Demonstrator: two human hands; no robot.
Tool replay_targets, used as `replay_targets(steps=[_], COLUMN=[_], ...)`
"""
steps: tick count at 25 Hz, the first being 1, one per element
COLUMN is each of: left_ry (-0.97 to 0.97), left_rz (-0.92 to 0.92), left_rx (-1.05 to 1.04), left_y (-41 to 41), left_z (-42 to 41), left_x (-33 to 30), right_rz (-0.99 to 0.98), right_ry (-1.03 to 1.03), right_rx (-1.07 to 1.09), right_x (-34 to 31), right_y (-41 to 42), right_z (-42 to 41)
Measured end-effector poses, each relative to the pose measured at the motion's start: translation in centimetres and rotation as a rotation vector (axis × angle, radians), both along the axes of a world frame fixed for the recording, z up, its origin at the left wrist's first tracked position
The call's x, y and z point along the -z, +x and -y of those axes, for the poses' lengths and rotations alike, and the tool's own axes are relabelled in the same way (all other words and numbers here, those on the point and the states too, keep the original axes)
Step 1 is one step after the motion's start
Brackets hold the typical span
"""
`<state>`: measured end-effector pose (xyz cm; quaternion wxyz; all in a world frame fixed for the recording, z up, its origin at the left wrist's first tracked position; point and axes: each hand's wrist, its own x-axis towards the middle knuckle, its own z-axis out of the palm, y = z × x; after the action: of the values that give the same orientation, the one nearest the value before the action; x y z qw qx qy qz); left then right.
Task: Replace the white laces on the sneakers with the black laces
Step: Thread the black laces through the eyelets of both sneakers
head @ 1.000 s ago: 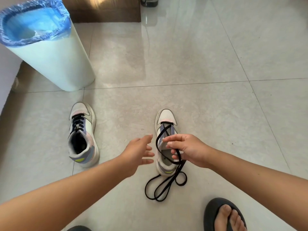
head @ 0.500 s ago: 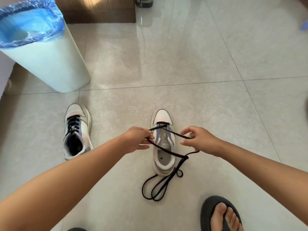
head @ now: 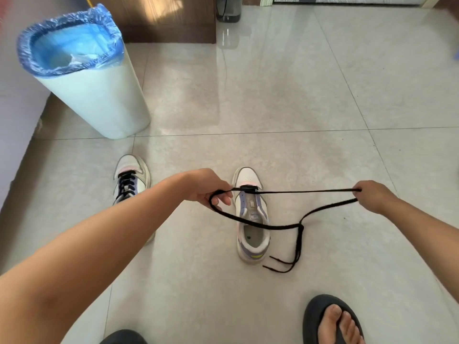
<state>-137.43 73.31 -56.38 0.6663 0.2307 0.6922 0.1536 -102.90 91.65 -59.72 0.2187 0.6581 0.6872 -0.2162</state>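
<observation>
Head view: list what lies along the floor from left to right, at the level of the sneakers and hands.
Laced sneaker → left hand → unlaced sneaker → right hand, with the black lace stretched between the hands.

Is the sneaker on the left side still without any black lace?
No, the left sneaker already has a black lace crossed through its eyelets.

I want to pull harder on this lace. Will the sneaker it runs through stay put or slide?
It would probably slide: the sneaker stands empty on glossy floor tiles, with neither hand on it. Probably light, too. The black lace passes only through its front eyelets, so pulls may drag the toe.
</observation>
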Motion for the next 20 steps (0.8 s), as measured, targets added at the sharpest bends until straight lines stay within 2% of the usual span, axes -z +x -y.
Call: replay_targets(steps=[1, 2, 3, 6, 7, 9, 11, 15, 20], left_ry=[0.023, 0.053, 0.093, 0.227, 0.254, 0.287, 0.299, 0.246, 0.206], left_rz=[0.007, 0.0, -0.019, -0.046, -0.014, 0.062, 0.041, -0.142, -0.111], left_rx=[0.051, 0.088, 0.109, 0.134, 0.119, 0.07, 0.062, 0.109, 0.204], left_y=[-0.2, -0.4, -0.5, -0.3, -0.1, 0.0, -0.6, -2.7, -5.7], left_z=[0.0, 0.0, -0.1, 0.0, 0.1, 0.5, 1.2, 3.5, 6.5], left_x=[-0.6, -1.1, -1.4, -2.2, -2.4, -2.8, -3.0, -3.0, -3.4], right_rz=[0.193, 0.296, 0.233, -0.498, -0.65, -0.708, -0.712, -0.791, -0.807], right_ry=[-0.046, -0.053, -0.048, -0.078, -0.096, -0.089, -0.084, -0.086, -0.179], right_rx=[-0.132, -0.27, -0.383, -0.582, -0.627, -0.705, -0.568, -0.043, 0.424], right_x=[-0.7, -1.2, -1.5, -2.9, -3.1, -3.1, -2.6, -1.7, -0.4], right_y=[-1.0, -2.6, -4.9, -13.7, -16.2, -18.8, -19.2, -18.5, -17.7], right_z=[0.5, 1.2, 2.2, 7.2, 8.7, 10.0, 9.1, 6.3, 4.9])
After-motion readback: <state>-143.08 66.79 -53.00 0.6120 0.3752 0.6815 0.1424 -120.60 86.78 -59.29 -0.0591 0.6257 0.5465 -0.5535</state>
